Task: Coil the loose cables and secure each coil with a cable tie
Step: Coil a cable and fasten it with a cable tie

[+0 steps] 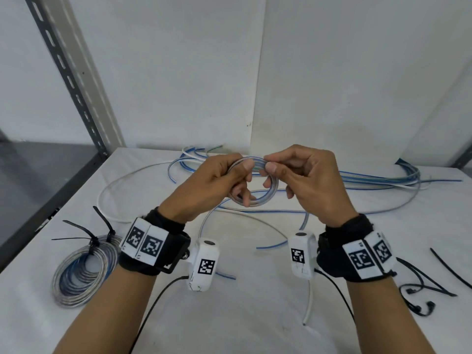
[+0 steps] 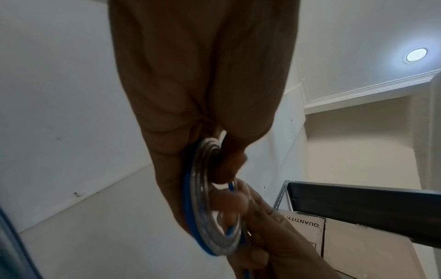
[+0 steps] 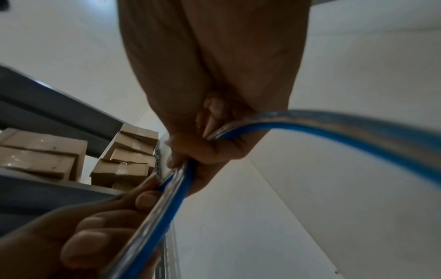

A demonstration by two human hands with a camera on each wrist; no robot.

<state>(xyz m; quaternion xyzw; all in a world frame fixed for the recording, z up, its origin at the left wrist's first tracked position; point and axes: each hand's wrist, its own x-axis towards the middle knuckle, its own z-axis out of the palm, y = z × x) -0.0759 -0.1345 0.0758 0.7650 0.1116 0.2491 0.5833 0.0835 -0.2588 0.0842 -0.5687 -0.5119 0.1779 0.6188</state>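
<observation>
Both hands are raised together above the white counter [image 1: 255, 315], wrists low. The left hand [image 1: 212, 182] curls round a small coil [image 1: 265, 194] of clear and blue cable, thumb on its top, fingers [image 2: 229, 164] through the ring. The right hand [image 1: 311, 180] pinches the coil's upper edge between thumb and forefinger. The right wrist view shows the cable running through that pinch and arcing away. Loose cables [image 1: 378, 180] lie behind; a finished coil [image 1: 81, 272] bound with black cable ties [image 1: 92, 238] lies left; spare cable ties [image 1: 429, 292] lie right
</observation>
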